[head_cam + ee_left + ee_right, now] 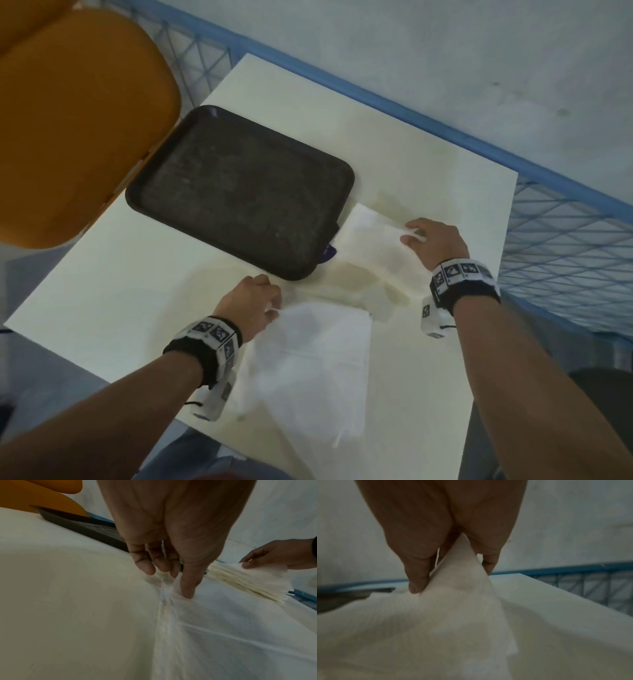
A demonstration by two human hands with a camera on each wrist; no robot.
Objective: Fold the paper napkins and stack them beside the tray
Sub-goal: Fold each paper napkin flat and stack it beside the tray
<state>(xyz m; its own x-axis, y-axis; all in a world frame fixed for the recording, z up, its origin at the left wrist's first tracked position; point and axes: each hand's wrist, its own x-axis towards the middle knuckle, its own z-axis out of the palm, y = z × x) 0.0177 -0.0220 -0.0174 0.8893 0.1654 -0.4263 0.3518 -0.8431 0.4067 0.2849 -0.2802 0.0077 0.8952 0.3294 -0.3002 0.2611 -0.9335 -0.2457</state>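
Note:
A dark tray [239, 192] lies on the white table [130, 294]. Just right of it sits a stack of folded white napkins [370, 240], whose layered edge shows in the left wrist view [240, 582]. My right hand [411, 236] pinches the far corner of the top napkin [462, 608] and lifts it into a tent between thumb and fingers [418, 582]. Nearer me an unfolded napkin [315, 363] lies creased and partly raised. My left hand [272, 308] pinches its far left corner, fingers [187, 588] down on the sheet [231, 635].
An orange chair [78, 120] stands at the table's left, against the tray's edge. A blue wire-mesh rail [565, 240] runs behind and to the right of the table. A small purple scrap [329, 253] peeks from under the tray's near right corner.

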